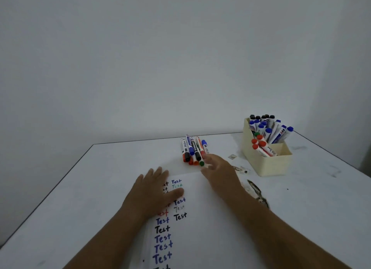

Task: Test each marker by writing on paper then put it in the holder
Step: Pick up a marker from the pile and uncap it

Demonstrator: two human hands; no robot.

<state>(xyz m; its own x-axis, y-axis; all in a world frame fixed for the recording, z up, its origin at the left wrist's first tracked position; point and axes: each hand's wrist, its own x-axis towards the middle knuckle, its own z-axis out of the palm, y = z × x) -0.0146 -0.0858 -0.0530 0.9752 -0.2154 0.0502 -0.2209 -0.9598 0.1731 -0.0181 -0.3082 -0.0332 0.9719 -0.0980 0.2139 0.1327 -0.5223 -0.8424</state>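
Observation:
A white sheet of paper (202, 218) lies on the table, with the word "Test" written down it in black, blue, red and green. My left hand (152, 190) rests flat on its upper left part, fingers straight. Beyond the paper lies a pile of several loose markers (192, 150) with black, blue, red and green caps. My right hand (218, 172) reaches to the pile's near right end, its blurred fingertips at the green-capped marker (202, 163); a grip cannot be made out. The cream holder (267, 162) at the right stands full of markers (269, 132).
The white table (100, 188) has dark edges at the left and back, with a bare grey wall behind. Dark smudges and peeled patches (255, 190) mark the surface between the paper and the holder.

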